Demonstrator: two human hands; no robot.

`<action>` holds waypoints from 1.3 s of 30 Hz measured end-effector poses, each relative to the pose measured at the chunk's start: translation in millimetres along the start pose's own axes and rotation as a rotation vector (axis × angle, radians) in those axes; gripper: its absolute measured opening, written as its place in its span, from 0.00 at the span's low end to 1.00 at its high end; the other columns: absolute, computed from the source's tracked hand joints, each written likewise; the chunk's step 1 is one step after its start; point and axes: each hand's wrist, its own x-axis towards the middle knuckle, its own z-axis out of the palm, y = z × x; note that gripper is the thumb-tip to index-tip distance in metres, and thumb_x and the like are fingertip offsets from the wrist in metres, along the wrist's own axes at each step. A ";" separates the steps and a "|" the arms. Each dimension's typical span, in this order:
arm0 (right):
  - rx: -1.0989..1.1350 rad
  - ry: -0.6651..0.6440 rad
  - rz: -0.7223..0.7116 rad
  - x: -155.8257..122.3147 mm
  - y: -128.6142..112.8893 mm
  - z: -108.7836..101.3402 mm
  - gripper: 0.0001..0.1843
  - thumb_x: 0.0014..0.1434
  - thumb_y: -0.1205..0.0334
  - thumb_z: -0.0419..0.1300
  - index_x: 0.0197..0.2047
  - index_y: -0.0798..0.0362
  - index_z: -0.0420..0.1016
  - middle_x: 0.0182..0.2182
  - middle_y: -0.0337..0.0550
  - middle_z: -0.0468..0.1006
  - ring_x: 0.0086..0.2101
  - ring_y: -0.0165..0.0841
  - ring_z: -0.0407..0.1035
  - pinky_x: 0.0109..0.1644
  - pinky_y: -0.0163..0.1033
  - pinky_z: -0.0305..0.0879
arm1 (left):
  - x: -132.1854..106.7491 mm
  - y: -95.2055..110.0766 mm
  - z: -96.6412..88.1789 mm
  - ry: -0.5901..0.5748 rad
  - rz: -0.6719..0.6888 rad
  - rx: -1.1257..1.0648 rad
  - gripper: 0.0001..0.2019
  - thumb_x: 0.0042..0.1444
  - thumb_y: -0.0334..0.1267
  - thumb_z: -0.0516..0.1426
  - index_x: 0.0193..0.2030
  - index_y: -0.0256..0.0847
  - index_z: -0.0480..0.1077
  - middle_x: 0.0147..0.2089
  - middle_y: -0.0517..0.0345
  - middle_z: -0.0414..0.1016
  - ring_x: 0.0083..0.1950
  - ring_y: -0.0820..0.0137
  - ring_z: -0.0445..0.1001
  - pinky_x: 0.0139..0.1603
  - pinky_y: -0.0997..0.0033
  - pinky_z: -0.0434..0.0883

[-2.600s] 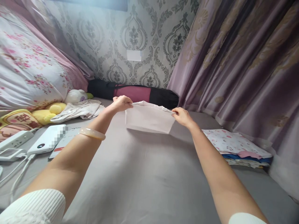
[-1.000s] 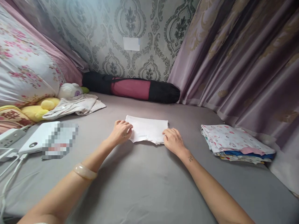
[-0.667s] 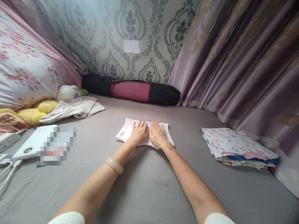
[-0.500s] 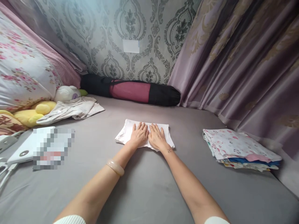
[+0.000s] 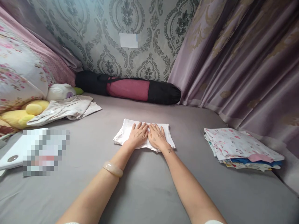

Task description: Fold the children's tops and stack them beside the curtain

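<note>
A folded white cloth, perhaps a garment (image 5: 126, 128), lies flat on the grey bed sheet (image 5: 144, 193) in front of me. My left hand (image 5: 138, 135) rests palm down on its middle, fingers stretched out. Beside it my right hand (image 5: 157, 137) also presses flat on the cloth, fingers spread, with the two hands nearly touching. Neither hand grips anything. The hands hide the centre of the cloth; its corners show on both sides.
On the right is a stack of folded printed clothes (image 5: 240, 144). A crumpled pale garment (image 5: 70, 108), yellow plush toy (image 5: 25, 116) and white device (image 5: 14, 152) with a blurred item lie left. A black and pink long bag (image 5: 128, 89) lies along the wall.
Both hands stay flat on the white cloth, almost unmoved. The camera view has shifted slightly, so things on the left sit further toward the left edge.
</note>
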 end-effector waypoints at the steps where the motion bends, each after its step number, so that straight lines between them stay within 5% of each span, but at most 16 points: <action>1: 0.004 0.008 0.006 0.6 0.1 0.5 0.30 0.67 0.60 0.38 0.70 0.56 0.53 0.70 0.43 0.51 0.68 0.38 0.41 0.70 0.52 0.32 | 0.5 -0.4 1.0 0.011 -0.008 0.000 0.22 0.68 0.41 0.41 0.65 0.43 0.61 0.69 0.52 0.62 0.69 0.55 0.56 0.67 0.44 0.53; 26: -0.017 0.121 0.358 -5.1 13.8 2.4 0.33 0.68 0.52 0.38 0.69 0.63 0.54 0.70 0.53 0.51 0.68 0.42 0.40 0.69 0.53 0.34 | -9.7 -18.7 -7.4 0.133 -0.353 0.069 0.26 0.65 0.52 0.42 0.59 0.38 0.67 0.64 0.41 0.65 0.67 0.48 0.57 0.66 0.44 0.51; 39: -0.062 0.061 0.302 -10.0 41.2 -3.6 0.34 0.69 0.53 0.36 0.70 0.67 0.51 0.70 0.55 0.47 0.69 0.43 0.39 0.69 0.51 0.35 | -21.4 -58.9 -16.7 0.003 -0.228 0.060 0.26 0.67 0.50 0.38 0.64 0.42 0.61 0.68 0.44 0.60 0.70 0.54 0.54 0.64 0.48 0.58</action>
